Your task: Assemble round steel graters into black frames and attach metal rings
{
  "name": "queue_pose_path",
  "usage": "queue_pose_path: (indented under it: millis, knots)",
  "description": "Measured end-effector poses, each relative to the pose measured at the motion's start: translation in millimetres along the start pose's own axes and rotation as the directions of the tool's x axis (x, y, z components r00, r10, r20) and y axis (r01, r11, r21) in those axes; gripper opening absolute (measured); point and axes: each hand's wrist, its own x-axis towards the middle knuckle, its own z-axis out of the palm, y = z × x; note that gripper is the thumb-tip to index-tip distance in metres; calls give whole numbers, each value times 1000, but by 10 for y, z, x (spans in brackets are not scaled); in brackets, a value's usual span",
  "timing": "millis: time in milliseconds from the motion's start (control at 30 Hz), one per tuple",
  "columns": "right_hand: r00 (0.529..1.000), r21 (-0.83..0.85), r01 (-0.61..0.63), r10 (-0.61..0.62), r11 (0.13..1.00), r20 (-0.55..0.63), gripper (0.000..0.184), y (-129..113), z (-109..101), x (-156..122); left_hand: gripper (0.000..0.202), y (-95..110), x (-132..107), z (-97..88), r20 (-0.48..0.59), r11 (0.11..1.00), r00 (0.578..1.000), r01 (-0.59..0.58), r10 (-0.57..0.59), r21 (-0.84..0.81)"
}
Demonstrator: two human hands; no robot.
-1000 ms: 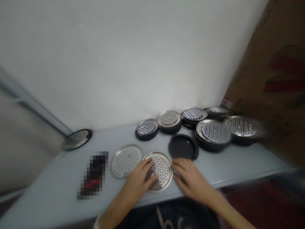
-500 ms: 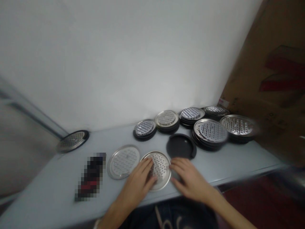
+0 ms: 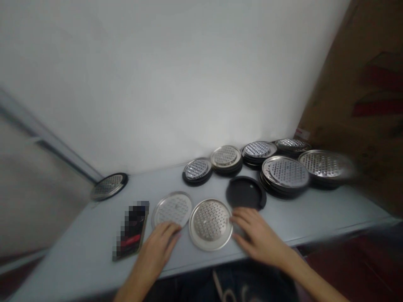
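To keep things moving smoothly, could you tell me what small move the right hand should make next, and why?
Probably pinch the right edge of the holed metal disc with the right hand and lift it towards the black round tray behind. The hand touches that edge, the tray lies bare, and the stacks at the back show such discs seated in black rims.

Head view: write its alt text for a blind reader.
On a pale table, the right hand touches the rim of a perforated metal disc; the left hand rests beside a second disc. Stacks of similar discs stand behind.
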Motion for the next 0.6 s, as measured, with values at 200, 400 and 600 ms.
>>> queue_pose_path:
  millis: [200,400,600]
  knots:
    - [1000,-5,5,-5,1000,-2,37,13,16,-9,30,34,87,-137,39,991,996,90,-86,-96]
    - [1000,3,8,-8,1000,11,34,23,24,-11,13,7,230,-341,300,951,941,224,-154,-213]
    - [1000,5,12,-12,1000,1,38,30,31,-17,13,-40,291,-386,305,965,941,201,-144,-165]
